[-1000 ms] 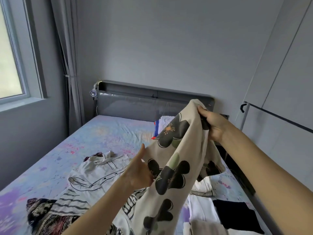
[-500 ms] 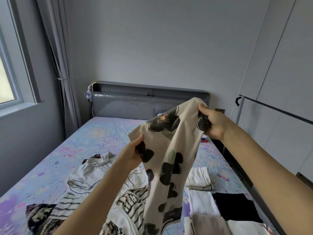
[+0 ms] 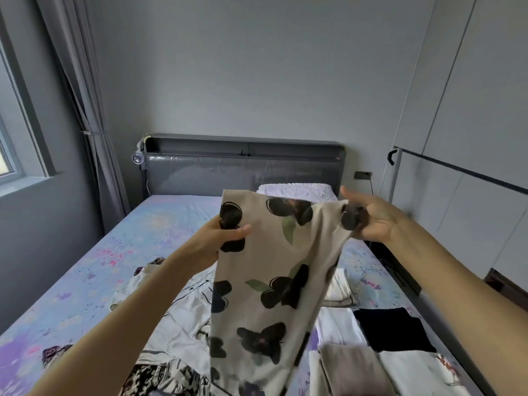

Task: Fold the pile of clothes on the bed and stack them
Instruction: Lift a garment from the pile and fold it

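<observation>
Cloth (image 3: 265,281) held up over the bed (image 3: 85,267), one top corner in each of your hands.

Your left grip (image 3: 220,238) pinches the cloth at its upper left edge, thumb laid across the front, just left of frame centre. Your right grip (image 3: 371,221) clasps the other top corner right of centre, one finger stuck out straight and the rest blurred. The cloth, beige with dark flowers, hangs between them down past the bottom edge of the frame. Behind it, in the lower left, lies the unfolded pile (image 3: 183,324) of white and striped clothes. In the lower right, folded pieces lie on the bed: a black one (image 3: 391,330), a white one (image 3: 340,327) just left of it, a taupe one (image 3: 351,370) nearest you, a cream one (image 3: 338,287) further up. At centre, a pillow (image 3: 297,191) rests against the grey headboard (image 3: 243,172).
</observation>
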### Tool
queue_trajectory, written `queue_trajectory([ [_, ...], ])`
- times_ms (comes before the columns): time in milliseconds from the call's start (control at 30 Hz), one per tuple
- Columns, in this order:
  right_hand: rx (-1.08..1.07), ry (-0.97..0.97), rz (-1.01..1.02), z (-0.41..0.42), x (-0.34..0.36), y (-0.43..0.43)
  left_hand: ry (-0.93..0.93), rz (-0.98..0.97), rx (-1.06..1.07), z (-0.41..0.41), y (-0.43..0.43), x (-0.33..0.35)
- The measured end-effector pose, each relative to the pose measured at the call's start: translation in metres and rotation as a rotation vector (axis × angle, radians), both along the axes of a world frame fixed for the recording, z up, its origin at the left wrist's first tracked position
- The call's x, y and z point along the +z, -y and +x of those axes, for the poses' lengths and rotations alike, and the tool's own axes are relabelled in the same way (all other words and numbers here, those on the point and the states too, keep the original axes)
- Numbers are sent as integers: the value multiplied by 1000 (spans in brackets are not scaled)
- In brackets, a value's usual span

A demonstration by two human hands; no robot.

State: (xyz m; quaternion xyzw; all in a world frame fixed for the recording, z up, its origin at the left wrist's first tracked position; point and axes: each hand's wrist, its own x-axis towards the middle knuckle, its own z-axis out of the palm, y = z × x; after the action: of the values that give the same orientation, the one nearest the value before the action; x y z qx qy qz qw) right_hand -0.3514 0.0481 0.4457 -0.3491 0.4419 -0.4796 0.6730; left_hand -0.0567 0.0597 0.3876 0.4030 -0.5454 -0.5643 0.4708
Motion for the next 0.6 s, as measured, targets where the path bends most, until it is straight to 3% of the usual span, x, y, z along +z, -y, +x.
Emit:
queue_trajectory([
  [200,-131,-14,52,18,-87,-9,42,112,201,-10,1,-15],
  [300,-236,159,101,24,-123,-13,16,176,222,-9,1,-16],
  [433,-73,286,108,45,-169,-31,-53,229,252,-8,2,-16],
  [600,-50,373,105,74,-192,-45,-72,257,278,9,3,-18],
])
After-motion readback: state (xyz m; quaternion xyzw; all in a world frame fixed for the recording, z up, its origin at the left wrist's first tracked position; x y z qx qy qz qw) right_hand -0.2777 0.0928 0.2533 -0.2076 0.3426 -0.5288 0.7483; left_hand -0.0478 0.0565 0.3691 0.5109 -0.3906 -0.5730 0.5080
